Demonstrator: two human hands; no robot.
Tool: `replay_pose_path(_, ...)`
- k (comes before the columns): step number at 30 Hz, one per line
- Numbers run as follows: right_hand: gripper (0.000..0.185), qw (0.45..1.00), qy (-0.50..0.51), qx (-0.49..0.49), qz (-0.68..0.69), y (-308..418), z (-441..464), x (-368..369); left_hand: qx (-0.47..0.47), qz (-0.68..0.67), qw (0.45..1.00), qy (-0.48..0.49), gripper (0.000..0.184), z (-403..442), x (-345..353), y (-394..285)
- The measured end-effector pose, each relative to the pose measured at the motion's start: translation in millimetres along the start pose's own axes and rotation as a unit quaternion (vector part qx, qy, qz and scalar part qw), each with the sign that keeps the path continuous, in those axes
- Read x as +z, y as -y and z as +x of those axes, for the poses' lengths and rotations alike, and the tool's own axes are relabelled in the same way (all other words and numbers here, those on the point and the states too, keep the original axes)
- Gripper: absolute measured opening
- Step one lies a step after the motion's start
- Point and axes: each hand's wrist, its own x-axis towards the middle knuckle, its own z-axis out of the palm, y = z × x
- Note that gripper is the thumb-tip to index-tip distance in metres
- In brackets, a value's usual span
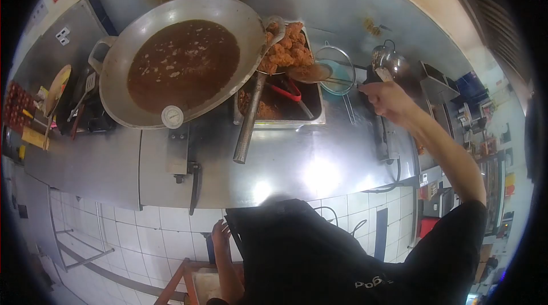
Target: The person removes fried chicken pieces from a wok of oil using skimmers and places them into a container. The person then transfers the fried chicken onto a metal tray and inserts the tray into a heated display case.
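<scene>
My right hand (388, 101) is closed around the thin handle of a skimmer, its arm stretched out over the right side of the counter. The round skimmer head (311, 73) is above a metal tray (279, 123), beside a heap of fried chicken pieces (290, 45). Red-handled tongs (291, 92) lie in the tray among dark crumbs. A long-handled ladle (251, 116) slants between the tray and a big wok (234, 16) of brown oil (182, 65). Low beside my body, my left hand (220, 233) hangs with fingers apart, holding nothing visible.
A dial thermometer (172, 116) sits at the wok's front rim. Behind the skimmer handle is a round strainer (349, 62) over a pale green bowl (337, 87). A shiny metal pot (397, 58) stands farther right. A slotted spatula (88, 85) is at left.
</scene>
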Motion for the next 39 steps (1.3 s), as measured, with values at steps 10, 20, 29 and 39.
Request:
replay_pose_path(10,0.025,0.999,-0.003,-0.018,-0.043,-37,-13,-1,-0.009,0.005,1.0,0.009,0.042,7,-17,18)
replay_pose_path(20,0.03,0.997,-0.022,-0.07,0.016,-91,-20,-4,-0.005,0.052,0.999,-0.005,0.038,-3,-20,2)
replay_pose_path(29,0.032,0.997,-0.02,-0.055,0.057,-98,-26,-21,-0.038,0.077,0.995,-0.041,0.037,1,-44,-1)
replay_pose_path(39,0.037,0.993,-0.034,-0.09,0.064,-109,-53,-46,-0.041,0.203,0.978,-0.011,0.041,-3,-97,21)
